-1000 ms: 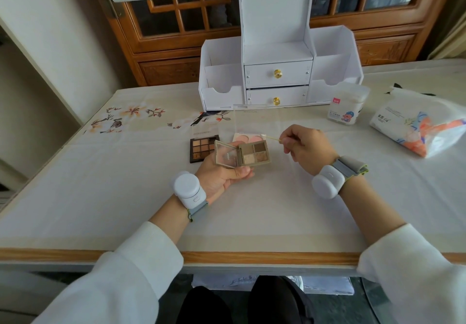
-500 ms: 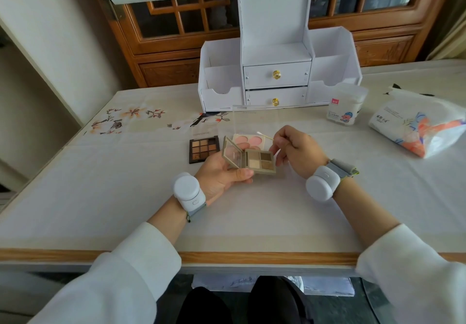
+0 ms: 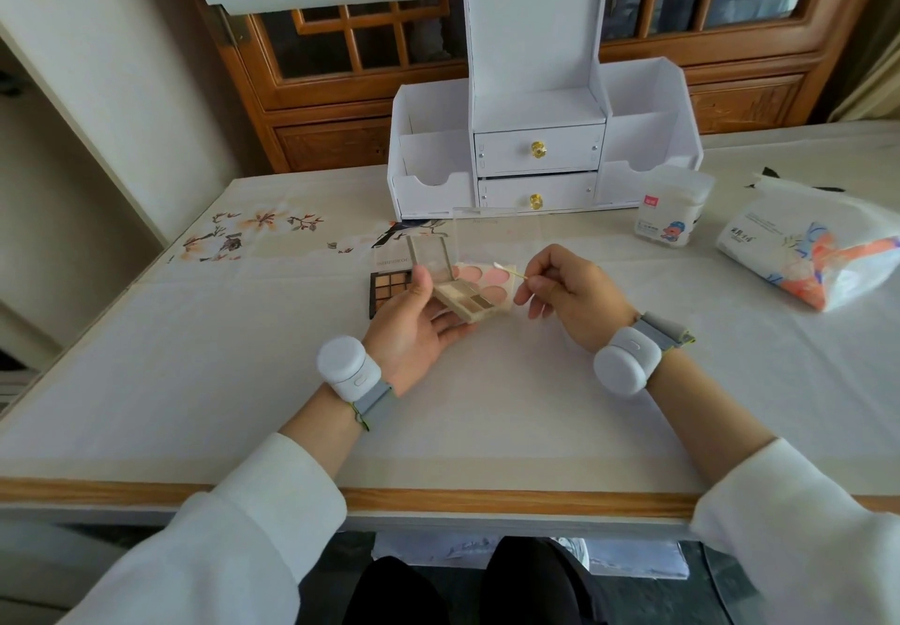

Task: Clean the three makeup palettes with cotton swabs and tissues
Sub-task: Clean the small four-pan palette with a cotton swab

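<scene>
Toward the far edge of the table (image 3: 195,356), left of its middle, a dark palette (image 3: 389,286) with brown squares lies flat and open. Nobody is touching it.

Just to its right, the left hand (image 3: 414,318) holds a small palette (image 3: 462,300) up off the table. The little case lies on the fingers, the thumb presses its left side, and its lid (image 3: 431,259) stands up. The case is tilted. That hold looks loose to me. One hard push could make it slip and fall.

Right under it lies a pink palette (image 3: 492,279), also open, with its clear lid (image 3: 496,230) standing up behind. If the small one drops, it could hit the pink powder and crack it.

Next comes the cotton swab (image 3: 509,271). Its white tip hangs over the pink palette, close to the small one but not touching it. The right hand (image 3: 570,293) pinches the thin stick between thumb and finger, and the other fingers hang loose. A thin stick like that might bend or snap if it is pushed too hard. The tip could also dig into the colour and scoop it out, when it should only wipe the edges. Loose powder might then fall and mark the white cloth.

Farther right, near the far right corner, stand a box of swabs (image 3: 669,213) and a pack of tissues (image 3: 803,254), well apart from both hands.
</scene>
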